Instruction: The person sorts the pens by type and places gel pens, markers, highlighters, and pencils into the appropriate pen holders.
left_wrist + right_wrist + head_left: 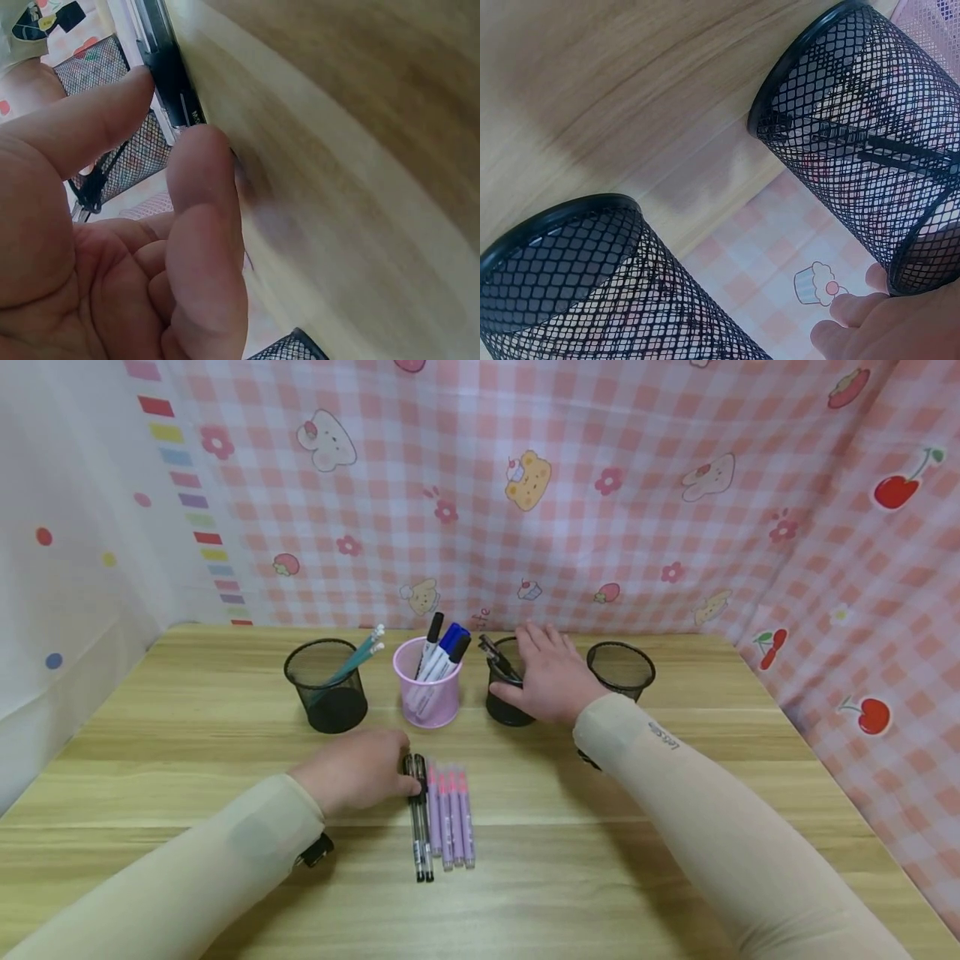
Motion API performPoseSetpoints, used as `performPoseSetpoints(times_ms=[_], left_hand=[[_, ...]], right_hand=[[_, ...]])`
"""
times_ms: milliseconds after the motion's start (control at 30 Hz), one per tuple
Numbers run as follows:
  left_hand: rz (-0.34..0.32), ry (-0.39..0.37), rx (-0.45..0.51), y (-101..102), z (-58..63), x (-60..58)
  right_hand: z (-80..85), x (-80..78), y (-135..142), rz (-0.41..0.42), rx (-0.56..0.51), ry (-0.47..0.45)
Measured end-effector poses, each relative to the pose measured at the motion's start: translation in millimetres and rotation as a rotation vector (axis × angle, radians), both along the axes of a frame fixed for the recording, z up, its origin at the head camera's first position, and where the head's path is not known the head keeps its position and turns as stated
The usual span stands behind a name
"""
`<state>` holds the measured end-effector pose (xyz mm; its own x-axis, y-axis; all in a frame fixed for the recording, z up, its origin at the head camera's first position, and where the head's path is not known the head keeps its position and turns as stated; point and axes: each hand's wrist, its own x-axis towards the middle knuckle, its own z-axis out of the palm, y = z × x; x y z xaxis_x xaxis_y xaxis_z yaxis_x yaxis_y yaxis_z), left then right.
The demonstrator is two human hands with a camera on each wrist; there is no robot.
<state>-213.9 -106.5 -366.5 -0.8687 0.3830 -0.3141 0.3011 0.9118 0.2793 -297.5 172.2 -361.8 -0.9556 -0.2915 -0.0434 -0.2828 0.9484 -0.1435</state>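
My left hand is at the capped ends of two black gel pens lying side by side on the table. In the left wrist view the thumb touches a black pen cap, the index fingertip lies by its end, and a gap separates the two. My right hand holds a black mesh pen cup at its right side, thumb across the front and fingers at the back by the rim. Black pens lean inside that cup. Several lilac pens with pink tops lie beside the gel pens.
A pink mesh cup with several markers stands left of the held cup. Farther left, a black mesh cup holds teal pencils. Another black mesh cup stands to the right, partly behind my right wrist. A checked cloth hangs behind the table.
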Motion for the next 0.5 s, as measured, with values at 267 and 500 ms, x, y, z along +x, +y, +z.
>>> performPoseSetpoints(times_ms=[267,500], left_hand=[[-0.017,-0.016,0.020,0.9,-1.7,-3.1],[-0.023,-0.023,0.023,3.2,-2.8,-5.3]], right_hand=[[0.1,-0.4,0.1,-0.003,0.004,-0.001],[-0.2,0.1,0.2,-0.007,-0.011,-0.006]])
